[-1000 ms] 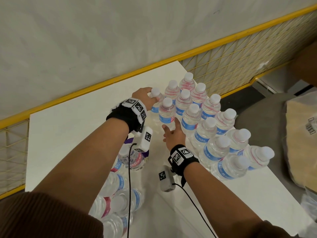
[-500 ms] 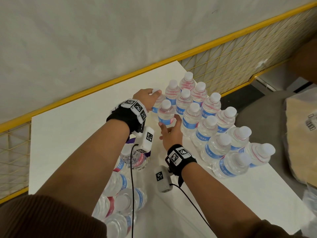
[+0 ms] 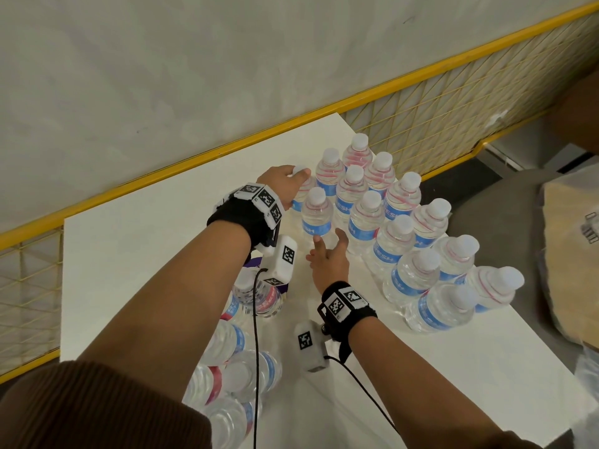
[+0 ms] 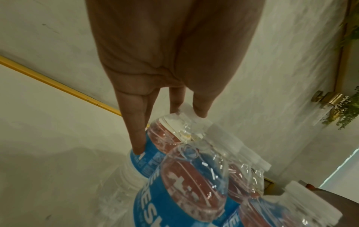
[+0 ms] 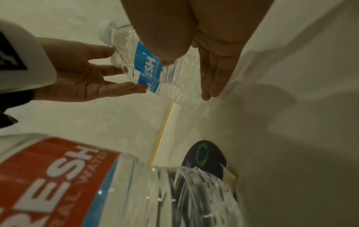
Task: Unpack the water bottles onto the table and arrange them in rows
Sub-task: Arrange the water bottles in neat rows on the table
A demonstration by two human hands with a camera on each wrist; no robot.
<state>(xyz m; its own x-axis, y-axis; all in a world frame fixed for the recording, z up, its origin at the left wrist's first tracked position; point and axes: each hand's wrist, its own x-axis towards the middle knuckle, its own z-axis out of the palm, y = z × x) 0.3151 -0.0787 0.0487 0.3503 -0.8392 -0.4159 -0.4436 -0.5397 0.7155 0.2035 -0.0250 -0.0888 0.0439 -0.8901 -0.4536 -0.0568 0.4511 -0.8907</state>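
Several upright water bottles [image 3: 405, 241] with blue labels stand in rows on the right of the white table [image 3: 129, 254]. My left hand [image 3: 285, 184] is on the bottle at the rows' near-left corner [image 3: 303, 192]. It pinches the cap [image 4: 187, 109] between thumb and finger, and its other fingers [image 4: 136, 138] lie straight down the label. My right hand [image 3: 327, 254] is open just before the neighbouring bottle [image 3: 316, 218], fingers [image 5: 210, 79] straight beside its base. Several more bottles [image 3: 240, 351] lie in their wrap under my left forearm.
A yellow mesh fence [image 3: 453, 102] runs behind the table, against a pale wall. Off the table's right edge are a grey seat [image 3: 505, 202] and a brown package [image 3: 570, 241]. Bare tabletop stretches to the left of my left arm.
My left hand has shifted its bottle slightly right, toward the rows. My right hand has drawn back a little from the front bottle, fingers still spread.
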